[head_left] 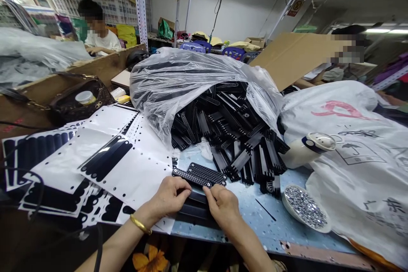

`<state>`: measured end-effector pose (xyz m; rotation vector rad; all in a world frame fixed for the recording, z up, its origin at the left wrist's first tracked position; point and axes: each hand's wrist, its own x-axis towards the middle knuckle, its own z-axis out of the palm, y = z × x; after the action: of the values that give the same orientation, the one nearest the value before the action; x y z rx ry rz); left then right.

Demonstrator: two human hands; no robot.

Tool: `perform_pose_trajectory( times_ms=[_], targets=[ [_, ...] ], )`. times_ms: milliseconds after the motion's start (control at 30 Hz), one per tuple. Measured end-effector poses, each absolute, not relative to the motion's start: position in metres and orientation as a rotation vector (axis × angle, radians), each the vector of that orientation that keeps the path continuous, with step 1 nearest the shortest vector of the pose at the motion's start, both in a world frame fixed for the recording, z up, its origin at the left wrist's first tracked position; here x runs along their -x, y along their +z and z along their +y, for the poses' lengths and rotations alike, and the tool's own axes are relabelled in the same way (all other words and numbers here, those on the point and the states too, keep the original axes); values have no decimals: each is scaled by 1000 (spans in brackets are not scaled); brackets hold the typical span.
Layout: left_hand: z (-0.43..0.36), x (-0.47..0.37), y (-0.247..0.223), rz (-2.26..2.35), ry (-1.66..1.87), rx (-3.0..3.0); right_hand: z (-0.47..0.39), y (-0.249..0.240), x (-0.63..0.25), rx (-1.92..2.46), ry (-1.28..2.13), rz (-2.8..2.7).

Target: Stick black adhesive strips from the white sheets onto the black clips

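My left hand [170,197] is closed, thumb and fingertips pinched together just in front of two black patterned strips [207,173] with small shiny dots at their ends. My right hand [223,204] is also closed, its fingertips at the right end of the nearer strip. Whatever is in either pinch is too small or hidden to make out. Plain black strips [195,209] lie below and between my hands at the table's front edge. Behind them, a large heap of black strip-shaped pieces [223,123] spills from a clear plastic bag [178,68].
White sheets with black strip shapes [127,157] are stacked at left, near a brown handbag [76,97]. A bowl of shiny bits [304,206], a cream bottle [309,148] and a white sack [357,136] stand right. Two people sit beyond, one behind cardboard [287,57].
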<state>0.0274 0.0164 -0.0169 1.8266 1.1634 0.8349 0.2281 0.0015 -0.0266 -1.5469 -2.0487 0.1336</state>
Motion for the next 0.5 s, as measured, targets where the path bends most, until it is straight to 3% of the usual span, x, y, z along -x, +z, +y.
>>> perform_pose_trajectory(
  times_ms=[233,500],
  targets=[
    [13,-46,-12,1451,630,-2012,-8,-18,-249,1528,287,-1912],
    [15,-48,-16,1369,518,-2114,-15,-36,-253,1528,423,-1792]
  ],
)
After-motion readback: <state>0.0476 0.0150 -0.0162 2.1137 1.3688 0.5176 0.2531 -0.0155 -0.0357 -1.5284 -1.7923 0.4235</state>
